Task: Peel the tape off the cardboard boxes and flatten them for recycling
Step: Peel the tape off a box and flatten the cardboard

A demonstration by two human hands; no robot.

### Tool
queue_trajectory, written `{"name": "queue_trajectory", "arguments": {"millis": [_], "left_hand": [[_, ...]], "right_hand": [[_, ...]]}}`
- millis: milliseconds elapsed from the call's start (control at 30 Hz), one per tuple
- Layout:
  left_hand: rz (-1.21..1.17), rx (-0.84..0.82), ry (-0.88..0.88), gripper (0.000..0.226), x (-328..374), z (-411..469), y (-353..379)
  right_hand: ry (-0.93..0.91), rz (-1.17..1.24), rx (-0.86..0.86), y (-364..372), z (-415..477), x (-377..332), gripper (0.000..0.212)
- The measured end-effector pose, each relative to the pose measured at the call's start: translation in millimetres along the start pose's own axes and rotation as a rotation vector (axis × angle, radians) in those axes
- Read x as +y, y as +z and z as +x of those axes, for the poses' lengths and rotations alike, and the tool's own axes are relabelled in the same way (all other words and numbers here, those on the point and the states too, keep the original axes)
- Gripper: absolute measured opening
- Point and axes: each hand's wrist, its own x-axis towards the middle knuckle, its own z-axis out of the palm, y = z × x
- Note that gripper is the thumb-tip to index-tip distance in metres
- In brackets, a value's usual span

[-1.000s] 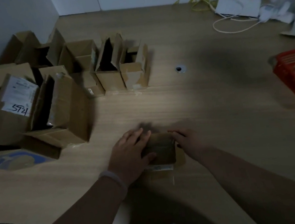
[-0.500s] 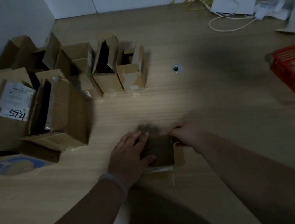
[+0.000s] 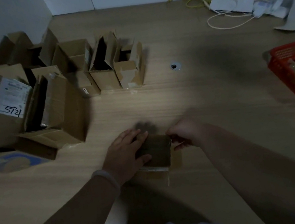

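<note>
Right hand had curled onto the box edge, pinching it, left hand pressing flat: peel apparently starting, steady pull needed.

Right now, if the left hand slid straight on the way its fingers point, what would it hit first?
Nothing nearby, it seems: the left hand, flat on the small box, points away and rightward across bare table, clear of the open boxes. Far off, perhaps the white cord.
</note>
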Motion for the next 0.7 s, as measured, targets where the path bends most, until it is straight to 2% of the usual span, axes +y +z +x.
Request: {"name": "queue_trajectory", "arguments": {"millis": [167, 333, 433, 533, 700], "left_hand": [[0.070, -0.058, 0.006, 0.075, -1.9, 2.8, 0.2], [0.049, -0.046, -0.008, 0.074, -0.5, 1.6, -1.4], [0.070, -0.023, -0.069, 0.073, 4.2, 0.1, 1.4], [0.061, 0.014, -0.165, 0.071, 14.1, 0.7, 5.5], [0.058, 0.023, -0.241, 0.070, 22.3, 3.1, 7.2]], "right_hand": [[0.057, -0.017, -0.069, -3.6, -3.7, -2.5, 0.017], [-0.039, 0.003, -0.037, -7.9, -3.4, 8.1, 0.014], [-0.054, 0.189, -0.033, -3.6, -10.7, 21.0, 0.011], [-0.093, 0.373, 0.008, 5.8, -18.0, 36.6, 0.019], [-0.247, 0.242, 0.069, 12.2, -27.9, 55.0, 0.027]]}}
